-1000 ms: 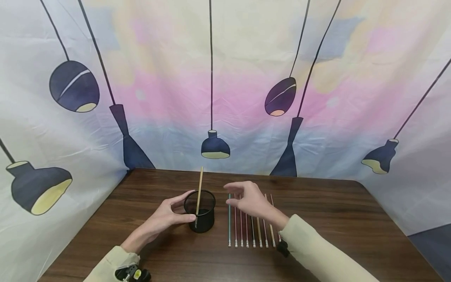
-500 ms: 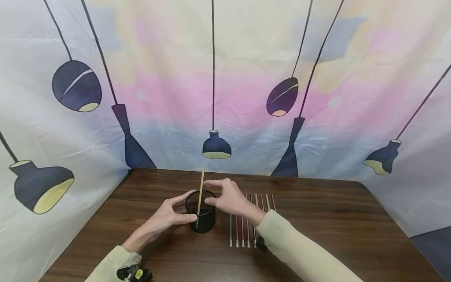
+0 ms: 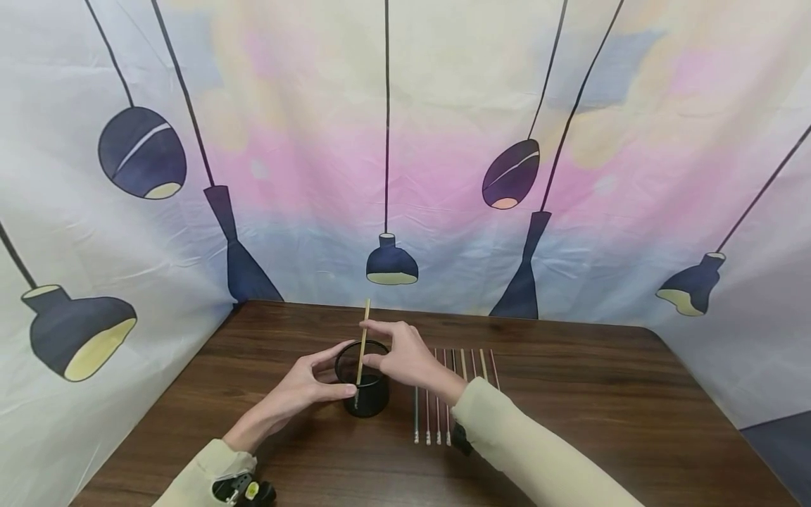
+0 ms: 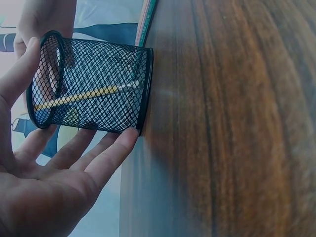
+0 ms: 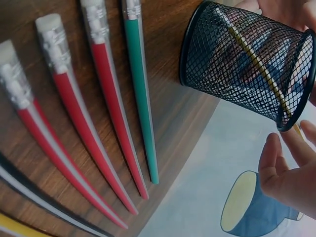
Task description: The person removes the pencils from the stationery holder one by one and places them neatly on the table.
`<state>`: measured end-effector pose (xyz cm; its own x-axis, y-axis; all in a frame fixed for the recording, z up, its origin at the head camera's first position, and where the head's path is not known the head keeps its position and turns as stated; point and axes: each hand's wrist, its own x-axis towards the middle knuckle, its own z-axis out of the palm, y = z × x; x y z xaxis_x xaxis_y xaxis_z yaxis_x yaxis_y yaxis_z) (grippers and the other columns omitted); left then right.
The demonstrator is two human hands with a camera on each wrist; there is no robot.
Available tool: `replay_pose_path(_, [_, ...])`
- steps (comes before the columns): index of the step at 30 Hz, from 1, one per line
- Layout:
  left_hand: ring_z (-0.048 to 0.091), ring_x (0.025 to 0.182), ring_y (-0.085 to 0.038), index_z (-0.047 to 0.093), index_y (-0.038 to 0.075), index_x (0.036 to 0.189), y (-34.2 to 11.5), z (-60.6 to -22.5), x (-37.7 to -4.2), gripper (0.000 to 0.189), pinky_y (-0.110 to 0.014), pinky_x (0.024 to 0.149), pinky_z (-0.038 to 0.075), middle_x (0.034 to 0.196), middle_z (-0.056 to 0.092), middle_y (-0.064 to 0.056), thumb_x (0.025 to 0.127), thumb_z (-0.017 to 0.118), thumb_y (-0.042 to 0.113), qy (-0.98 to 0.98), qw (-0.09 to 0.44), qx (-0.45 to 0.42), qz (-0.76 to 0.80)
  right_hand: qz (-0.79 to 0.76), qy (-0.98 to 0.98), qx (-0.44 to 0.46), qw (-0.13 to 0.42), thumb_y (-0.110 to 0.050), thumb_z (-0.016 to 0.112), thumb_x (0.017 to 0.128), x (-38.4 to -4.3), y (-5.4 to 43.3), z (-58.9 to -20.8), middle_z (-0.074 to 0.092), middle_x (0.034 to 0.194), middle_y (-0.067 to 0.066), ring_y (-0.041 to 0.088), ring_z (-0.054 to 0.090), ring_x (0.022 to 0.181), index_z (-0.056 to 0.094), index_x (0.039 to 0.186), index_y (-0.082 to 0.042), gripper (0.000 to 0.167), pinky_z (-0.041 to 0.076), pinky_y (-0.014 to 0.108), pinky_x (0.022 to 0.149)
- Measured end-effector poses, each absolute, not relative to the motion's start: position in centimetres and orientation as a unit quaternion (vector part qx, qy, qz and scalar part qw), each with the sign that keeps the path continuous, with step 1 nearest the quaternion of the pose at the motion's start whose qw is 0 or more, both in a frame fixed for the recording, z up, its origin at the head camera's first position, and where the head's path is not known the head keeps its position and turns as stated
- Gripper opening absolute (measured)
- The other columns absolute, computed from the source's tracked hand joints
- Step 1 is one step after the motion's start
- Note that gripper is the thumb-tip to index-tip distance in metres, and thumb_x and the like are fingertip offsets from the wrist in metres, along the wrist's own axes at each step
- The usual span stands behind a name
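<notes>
A black mesh pencil cup point(image 3: 366, 398) stands upright on the table, a yellow pencil point(image 3: 364, 338) leaning inside it with its eraser end at the bottom. My left hand point(image 3: 303, 384) holds the cup from the left, thumb on the near side of the rim, fingers along its wall. At the cup's top right, my right hand point(image 3: 408, 355) reaches over the opening. Its index finger and thumb are at the yellow pencil, still spread apart; closing contact is not visible. In the right wrist view, a green pencil point(image 5: 140, 98) lies nearest the cup.
Several pencils lie in a row right of the cup, eraser ends toward me: red ones point(image 5: 121, 118), a black one point(image 5: 44, 197) and a yellow one point(image 5: 15, 227) among them. My right forearm covers part of the row. A lamp-printed cloth point(image 3: 317, 176) hangs behind the brown table point(image 3: 570, 415).
My right hand has moved left from above the row of pencils to the yellow pencil in the cup. The left hand stays on the cup.
</notes>
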<state>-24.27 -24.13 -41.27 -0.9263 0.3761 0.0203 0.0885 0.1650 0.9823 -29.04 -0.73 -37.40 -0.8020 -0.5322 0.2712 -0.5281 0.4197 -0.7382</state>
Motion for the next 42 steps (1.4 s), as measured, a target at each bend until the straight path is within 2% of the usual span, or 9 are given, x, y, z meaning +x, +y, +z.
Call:
replay_pose_path(6, [0.05, 0.141, -0.042, 0.037, 0.013, 0.166, -24.1, -41.3, -24.3, 0.081, -0.045, 0.105, 0.05, 0.16, 0.043, -0.023, 0.097, 0.079, 0.014, 0.754, 0.114, 0.154, 0.628, -0.451, 0.831, -0.324, -0.005, -0.01, 0.08, 0.094, -29.2, -0.9, -37.6, 0.07, 0.135, 0.009, 0.029, 0.062, 0.13, 0.062, 0.15, -0.018, 0.059, 0.051, 0.053, 0.102])
replay_pose_path(13, [0.05, 0.141, -0.041, 0.035, 0.013, 0.166, -24.2, -41.3, -24.3, 0.084, -0.049, 0.106, 0.049, 0.161, 0.043, -0.023, 0.096, 0.081, 0.018, 0.764, 0.111, 0.143, 0.62, -0.441, 0.833, -0.333, -0.008, -0.009, 0.081, 0.093, -29.1, -1.3, -37.6, 0.072, 0.131, 0.009, 0.029, 0.064, 0.127, 0.061, 0.151, -0.018, 0.062, 0.052, 0.045, 0.1])
replay_pose_path(17, [0.05, 0.141, -0.042, 0.035, 0.013, 0.166, -24.2, -41.3, -24.3, 0.084, -0.049, 0.106, 0.049, 0.16, 0.043, -0.024, 0.096, 0.081, 0.017, 0.763, 0.111, 0.141, 0.621, -0.439, 0.833, -0.337, -0.016, -0.006, 0.083, 0.091, -29.2, -1.6, -37.8, 0.072, 0.131, 0.01, 0.027, 0.064, 0.127, 0.061, 0.151, -0.016, 0.064, 0.052, 0.046, 0.101])
replay_pose_path(22, [0.051, 0.14, -0.041, 0.034, 0.012, 0.167, -24.1, -41.4, -24.4, 0.084, -0.046, 0.104, 0.051, 0.159, 0.045, -0.024, 0.096, 0.08, 0.017, 0.759, 0.114, 0.143, 0.624, -0.467, 0.818, -0.33, -0.058, -0.002, 0.084, 0.09, -29.2, -1.9, -38.2, 0.073, 0.119, 0.007, 0.027, 0.067, 0.117, 0.065, 0.146, -0.014, 0.061, 0.054, 0.047, 0.098])
replay_pose_path(28, [0.053, 0.139, -0.039, 0.034, 0.01, 0.166, -24.0, -41.4, -24.4, 0.084, -0.041, 0.102, 0.052, 0.159, 0.045, -0.023, 0.096, 0.08, 0.015, 0.752, 0.113, 0.156, 0.63, -0.501, 0.8, -0.305, -0.122, -0.003, 0.088, 0.087, -29.3, -2.1, -38.7, 0.069, 0.105, 0.007, 0.024, 0.067, 0.1, 0.071, 0.139, -0.015, 0.056, 0.055, 0.036, 0.087])
replay_pose_path(42, [0.05, 0.14, -0.044, 0.033, 0.01, 0.166, -24.1, -41.3, -24.3, 0.082, -0.043, 0.103, 0.052, 0.16, 0.042, -0.026, 0.097, 0.077, 0.011, 0.753, 0.112, 0.156, 0.629, -0.501, 0.796, -0.303, -0.153, 0.002, 0.087, 0.085, -29.5, -2.2, -38.8, 0.068, 0.097, -0.001, 0.016, 0.066, 0.089, 0.075, 0.129, -0.015, 0.048, 0.056, 0.033, 0.081])
